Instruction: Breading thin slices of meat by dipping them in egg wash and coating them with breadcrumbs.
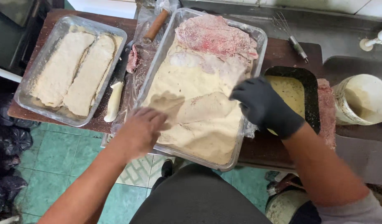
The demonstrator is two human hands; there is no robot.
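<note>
A large rectangular metal tray [257, 35] is sitting lengthwise on the wooden surface [282, 52], filled with pale breadcrumbs [191, 79]. A flat breaded cutlet [199, 108] is lying in the crumbs near its middle, almost fully coated. At the far end, pinkish raw meat [213, 35] is lying only lightly dusted.

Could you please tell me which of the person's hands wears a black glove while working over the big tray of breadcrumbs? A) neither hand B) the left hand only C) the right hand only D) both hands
C: the right hand is covered by a black glove at the right edge of the large metal tray, while the left hand is bare and dusted with crumbs over the breaded cutlet.
</note>
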